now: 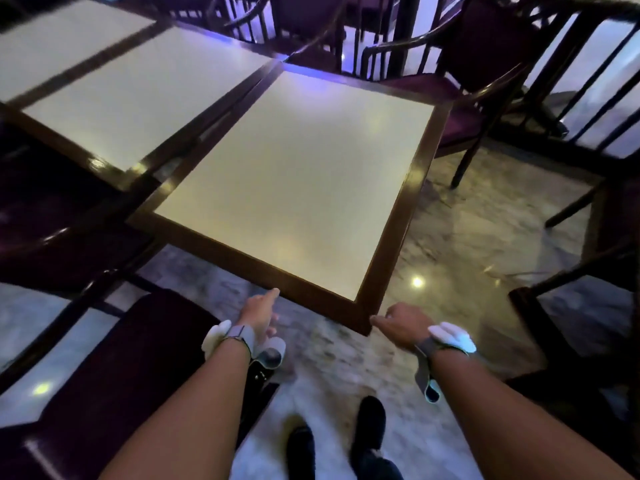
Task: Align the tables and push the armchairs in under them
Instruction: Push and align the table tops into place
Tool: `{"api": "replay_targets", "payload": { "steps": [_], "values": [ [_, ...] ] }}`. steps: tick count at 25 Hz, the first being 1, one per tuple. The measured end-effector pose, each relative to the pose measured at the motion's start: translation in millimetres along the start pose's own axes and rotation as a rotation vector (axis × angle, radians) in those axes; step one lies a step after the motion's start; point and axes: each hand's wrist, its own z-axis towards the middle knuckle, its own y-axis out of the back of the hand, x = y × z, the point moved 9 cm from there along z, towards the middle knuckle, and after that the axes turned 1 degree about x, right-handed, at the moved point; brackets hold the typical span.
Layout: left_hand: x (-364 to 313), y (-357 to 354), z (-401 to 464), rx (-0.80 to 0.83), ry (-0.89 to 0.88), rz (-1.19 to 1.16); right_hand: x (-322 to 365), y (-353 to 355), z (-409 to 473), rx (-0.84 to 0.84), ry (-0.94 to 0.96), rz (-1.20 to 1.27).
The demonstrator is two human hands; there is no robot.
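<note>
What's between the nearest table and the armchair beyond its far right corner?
In the head view, no object: the nearest table and that armchair look close at the corner, with only a bare strip of marbled floor showing below.

likely restaurant, rowed tables [294, 181], armchairs [485, 64]

Dim, motion-blurred, floor glare, bowed edges
</note>
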Motion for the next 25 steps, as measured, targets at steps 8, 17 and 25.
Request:
{"api": "replay_targets", "payload": {
  "steps": [8,17,25],
  "values": [
    [-27.5,18.1,43.9,-0.389,0.035,0.011,-10.1,2.3,78.1,-0.122,-0.129,0.413],
    [-22.2,34.1,93.6,-0.528,0.093,-0.159,-16.2,-25.2,96.4,-0.359,-0.36,0.798],
    [-30.0,25.0,89.1,-0.692,0.012,-0.242,-13.9,-26.7,99.9,-0.488,-0.397,0.785]
  ]
}}
